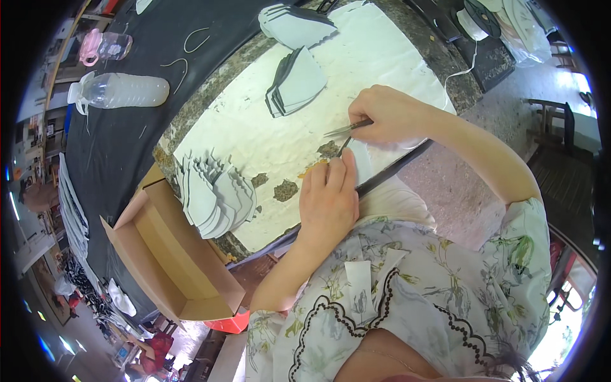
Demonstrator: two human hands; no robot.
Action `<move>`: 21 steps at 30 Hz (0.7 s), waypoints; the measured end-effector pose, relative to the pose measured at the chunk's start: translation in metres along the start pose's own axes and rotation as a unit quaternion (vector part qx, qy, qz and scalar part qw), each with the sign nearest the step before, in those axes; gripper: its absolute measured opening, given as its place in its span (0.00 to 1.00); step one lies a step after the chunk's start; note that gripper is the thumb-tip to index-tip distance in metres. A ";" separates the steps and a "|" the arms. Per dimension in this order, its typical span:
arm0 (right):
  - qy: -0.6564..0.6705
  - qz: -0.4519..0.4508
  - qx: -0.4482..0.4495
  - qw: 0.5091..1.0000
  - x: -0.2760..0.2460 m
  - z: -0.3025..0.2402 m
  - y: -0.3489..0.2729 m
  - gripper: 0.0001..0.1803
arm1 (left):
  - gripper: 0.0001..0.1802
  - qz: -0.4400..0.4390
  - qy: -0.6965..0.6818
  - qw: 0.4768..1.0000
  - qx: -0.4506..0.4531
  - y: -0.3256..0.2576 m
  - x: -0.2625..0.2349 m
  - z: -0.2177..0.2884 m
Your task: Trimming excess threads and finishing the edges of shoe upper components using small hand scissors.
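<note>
My right hand (389,116) is closed around a slim pair of scissors (344,130), with its dark handle in the fist and its pointed metal tips aimed left. Below it, my left hand (328,200) presses its fingers together on a pale grey cut piece (361,160) with a dark edge, at the table's near side. The scissor tips sit just above my left fingertips. Beyond my hands lies a fanned stack of grey pieces with dark edges (296,81). Another stack (296,25) rests farther back. At the left, a bunch of loose pieces (216,194) stands spread out.
A worn white sheet (235,121) covers the stone-like tabletop. An open cardboard box (172,248) stands at the left. On black cloth lie a clear bottle (130,90) and a pink-capped bottle (105,47). A thread spool (472,24) is at the far right.
</note>
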State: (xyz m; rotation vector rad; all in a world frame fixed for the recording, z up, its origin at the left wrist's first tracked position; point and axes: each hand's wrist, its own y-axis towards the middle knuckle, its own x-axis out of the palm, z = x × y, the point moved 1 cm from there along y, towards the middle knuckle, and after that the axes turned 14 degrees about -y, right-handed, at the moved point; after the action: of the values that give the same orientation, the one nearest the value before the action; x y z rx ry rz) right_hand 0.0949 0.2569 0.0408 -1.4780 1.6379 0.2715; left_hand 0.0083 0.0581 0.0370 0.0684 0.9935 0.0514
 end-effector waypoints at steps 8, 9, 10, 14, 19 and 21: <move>-0.008 0.017 0.030 0.999 -0.004 0.009 -0.008 0.13 | 0.38 -0.005 0.005 1.000 0.004 0.004 0.003 -0.005; -0.007 0.018 0.032 0.999 -0.002 0.010 -0.009 0.13 | 0.40 -0.010 -0.015 1.000 -0.009 0.005 0.003 -0.005; -0.024 0.047 0.020 0.998 0.000 0.011 -0.009 0.13 | 0.40 -0.011 -0.016 1.000 -0.006 0.007 0.002 -0.004; -0.037 0.052 0.022 0.998 0.003 0.011 -0.008 0.13 | 0.34 -0.002 0.021 1.000 0.021 0.014 -0.001 -0.003; -0.106 0.075 0.024 0.991 0.010 0.006 -0.011 0.12 | 0.38 -0.021 0.033 0.999 0.008 0.023 0.004 -0.004; -0.141 0.092 0.015 0.986 0.012 0.007 -0.013 0.12 | 0.31 -0.017 0.078 0.996 0.028 0.030 0.005 -0.002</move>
State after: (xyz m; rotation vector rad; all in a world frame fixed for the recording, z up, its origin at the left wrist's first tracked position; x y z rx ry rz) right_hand 0.1106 0.2494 0.0330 -1.2054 1.5392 0.5316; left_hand 0.0087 0.0886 0.0346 0.1005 1.1527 -0.0028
